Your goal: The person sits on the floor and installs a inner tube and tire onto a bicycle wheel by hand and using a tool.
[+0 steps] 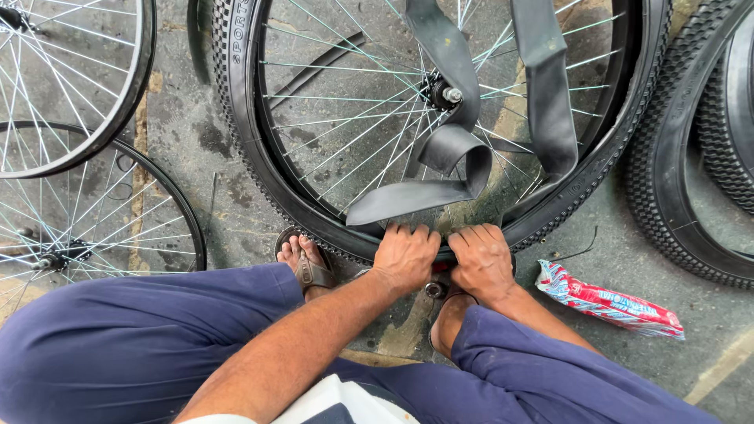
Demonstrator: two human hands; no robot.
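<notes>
**Both hands pressed on the tyre's near edge**

I took the big bicycle wheel [440, 102] in the middle of the view as my landmark and read across from its left.

Well to the left of that wheel lay two bare spoked rims [86, 157], one overlapping the other on the concrete floor [196, 141]. Nearer the wheel, just below its lower left curve, I saw a sandalled foot [305, 259] planted on the ground, toes close to the tread.

The wheel itself carried a knobbly black tyre [243, 126], and the ring of that tyre was the nearest thing to a container here: inside it I saw thin spokes, the hub [444, 94], and a limp black inner tube [455, 149] draped in folds across the spokes, partly out of the tyre.

At the wheel's near edge, the left hand [406, 255] and the right hand [483, 259] sat side by side, almost touching, fingers curled over and clamped on the tyre's rim edge. Something red and a small round metal part showed just beneath them; I could not tell what they were.

Right of the wheel, below its lower right curve, lay a red and white printed packet [609, 302], closed. Farther right rested other black tyres [691, 173].
</notes>
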